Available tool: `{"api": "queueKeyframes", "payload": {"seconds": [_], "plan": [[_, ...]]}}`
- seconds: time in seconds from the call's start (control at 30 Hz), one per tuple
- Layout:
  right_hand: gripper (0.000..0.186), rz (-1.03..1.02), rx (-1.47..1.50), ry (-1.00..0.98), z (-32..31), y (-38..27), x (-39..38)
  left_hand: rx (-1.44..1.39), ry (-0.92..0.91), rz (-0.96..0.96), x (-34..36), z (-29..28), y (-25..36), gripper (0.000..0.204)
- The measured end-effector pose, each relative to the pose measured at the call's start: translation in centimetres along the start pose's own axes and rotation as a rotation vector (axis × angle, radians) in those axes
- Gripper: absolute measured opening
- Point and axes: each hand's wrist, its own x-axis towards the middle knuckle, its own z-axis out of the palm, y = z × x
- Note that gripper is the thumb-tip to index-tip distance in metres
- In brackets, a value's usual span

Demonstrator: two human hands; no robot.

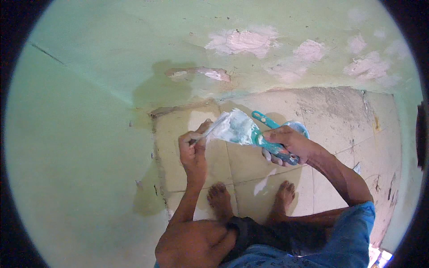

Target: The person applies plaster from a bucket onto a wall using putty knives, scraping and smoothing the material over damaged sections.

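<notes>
I squat barefoot in a room corner. My right hand (286, 144) grips the teal handle of a wide putty knife (239, 128), its blade smeared with white filler. A second teal-handled scraper (268, 120) is held in the same hand, above the first. My left hand (193, 147) pinches a thin narrow blade (211, 128), its tip touching the left edge of the wide blade. Both hands hover over the floor tiles (250, 165), in front of my feet.
Pale green walls (89, 111) meet in the corner at the left. The far wall carries several whitish filler patches (243, 41) and a chipped strip (201, 72) just above the floor. The tiles are stained and dusty at the back right.
</notes>
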Motion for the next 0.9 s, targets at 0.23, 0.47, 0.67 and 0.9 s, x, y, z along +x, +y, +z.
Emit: {"api": "queueKeyframes", "payload": {"seconds": [0.23, 0.47, 0.67, 0.9], "plan": [[0.033, -0.107, 0.140, -0.138, -3.1, 1.4, -0.6, 0.278, -0.217, 0.207, -0.6, -1.4, -2.4, 0.019], [0.026, -0.082, -0.494, 0.263, -8.3, -6.2, -6.9, -0.198, -0.116, -0.572, 1.8, -1.9, -7.2, 0.021], [0.020, -0.462, -1.625, 0.321, -10.9, -1.2, -10.0, -0.982, -0.430, -0.837, 1.9, 5.8, -10.7, 0.032], [0.013, -0.203, -1.689, 0.386, -11.4, 5.4, -3.5, -1.252, -0.463, -0.906, 1.1, 11.8, -15.8, 0.043]]}}
